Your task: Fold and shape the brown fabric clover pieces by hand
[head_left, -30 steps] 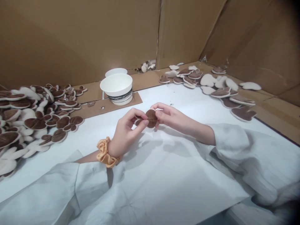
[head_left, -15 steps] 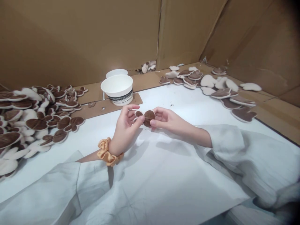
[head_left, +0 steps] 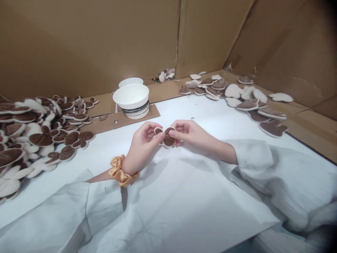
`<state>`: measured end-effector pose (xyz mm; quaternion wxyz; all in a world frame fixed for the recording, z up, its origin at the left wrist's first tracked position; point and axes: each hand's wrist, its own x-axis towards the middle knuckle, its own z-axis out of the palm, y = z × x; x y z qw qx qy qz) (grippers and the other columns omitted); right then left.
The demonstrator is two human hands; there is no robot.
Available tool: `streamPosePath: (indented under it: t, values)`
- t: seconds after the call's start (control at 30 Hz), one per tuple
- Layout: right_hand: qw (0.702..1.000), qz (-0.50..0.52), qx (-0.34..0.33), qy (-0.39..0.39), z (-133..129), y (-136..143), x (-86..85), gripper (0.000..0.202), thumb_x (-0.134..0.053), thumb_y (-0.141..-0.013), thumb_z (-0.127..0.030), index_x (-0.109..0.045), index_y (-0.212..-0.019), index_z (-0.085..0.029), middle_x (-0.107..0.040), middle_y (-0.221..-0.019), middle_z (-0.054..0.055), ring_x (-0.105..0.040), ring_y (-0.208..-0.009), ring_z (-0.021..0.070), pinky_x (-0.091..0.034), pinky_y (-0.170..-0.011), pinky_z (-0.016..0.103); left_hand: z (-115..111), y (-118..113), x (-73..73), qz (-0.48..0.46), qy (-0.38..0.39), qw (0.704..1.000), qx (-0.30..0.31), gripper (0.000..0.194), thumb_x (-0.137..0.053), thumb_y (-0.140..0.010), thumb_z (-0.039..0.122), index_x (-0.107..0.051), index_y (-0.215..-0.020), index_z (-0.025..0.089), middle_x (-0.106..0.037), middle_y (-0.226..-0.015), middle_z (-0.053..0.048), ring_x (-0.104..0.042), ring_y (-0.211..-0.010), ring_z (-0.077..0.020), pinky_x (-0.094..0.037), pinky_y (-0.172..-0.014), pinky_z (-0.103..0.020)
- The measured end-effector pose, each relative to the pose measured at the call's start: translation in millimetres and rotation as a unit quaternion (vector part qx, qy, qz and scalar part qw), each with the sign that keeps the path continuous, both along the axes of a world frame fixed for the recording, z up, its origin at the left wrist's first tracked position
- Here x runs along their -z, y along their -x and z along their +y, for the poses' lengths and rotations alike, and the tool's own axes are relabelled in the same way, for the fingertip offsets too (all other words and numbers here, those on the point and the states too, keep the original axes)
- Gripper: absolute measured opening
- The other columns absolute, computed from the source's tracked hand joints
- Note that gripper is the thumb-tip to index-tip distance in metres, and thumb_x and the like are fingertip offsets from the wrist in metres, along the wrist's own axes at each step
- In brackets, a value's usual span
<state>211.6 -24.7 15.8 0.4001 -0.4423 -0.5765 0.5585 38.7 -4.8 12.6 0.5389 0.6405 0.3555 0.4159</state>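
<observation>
Between both hands, above the white tabletop [head_left: 179, 109], is a small brown plush piece [head_left: 169, 140] with rounded lobes and a pale edge. My left hand [head_left: 146, 142] pinches its left part between thumb and fingers; a yellow scrunchie [head_left: 121, 172] circles that wrist. On its right side my right hand [head_left: 191, 135] grips the piece, thumb pressed on the brown face. The fingers behind the plush piece are partly hidden.
A large heap of brown-and-white plush pieces [head_left: 42, 138] lies at the left. More such pieces [head_left: 273, 128] are scattered at the right. A white paper cup [head_left: 131, 96] wound with dark thread stands behind my hands. Cardboard walls [head_left: 92, 45] enclose the back and right.
The plush piece has moved slightly right and down with my hands. My right thumb has slid higher on its brown face. Both hands keep hold.
</observation>
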Motion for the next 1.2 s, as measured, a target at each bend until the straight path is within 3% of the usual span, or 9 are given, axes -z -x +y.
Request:
streamPosePath:
  t: [0.37, 0.63, 1.2]
  values:
    - [1.000, 0.008, -0.006, 0.002, 0.2, 0.4, -3.1, 0.035, -0.057, -0.078, -0.049, -0.056, -0.079, -0.014, -0.063, -0.068, 0.003, -0.058, -0.058, 0.0106, -0.045, -0.054, 0.023, -0.4, -2.0, -2.9, -0.011, 0.013, 0.998, -0.052, 0.020, -0.064, -0.071, 0.023, -0.048, -0.082, 0.016, -0.054, -0.079, 0.002, -0.057, -0.060, -0.0081, -0.050, -0.055, -0.022]
    - [1.000, 0.011, 0.015, 0.012, -1.0, 1.3, 1.4, 0.022, -0.065, -0.075, -0.034, -0.055, -0.079, -0.015, -0.063, -0.068, 0.000, -0.058, -0.055, 0.0087, -0.046, -0.056, 0.022, -3.3, -0.7, -1.5, 0.003, -0.015, 0.999, -0.049, 0.019, -0.063, -0.073, 0.023, -0.049, -0.083, 0.017, -0.051, -0.081, 0.002, -0.057, -0.059, -0.0073, -0.052, -0.053, -0.021]
    - [0.999, 0.033, 0.012, 0.035, -3.1, 4.1, 1.8, 0.026, -0.063, -0.076, -0.038, -0.055, -0.078, -0.013, -0.063, -0.066, 0.001, -0.059, -0.054, 0.0100, -0.048, -0.055, 0.024, -6.5, -0.8, 0.3, 0.003, -0.047, 0.998, -0.037, 0.017, -0.061, -0.075, 0.024, -0.048, -0.083, 0.016, -0.051, -0.084, 0.001, -0.059, -0.062, -0.0088, -0.053, -0.055, -0.022]
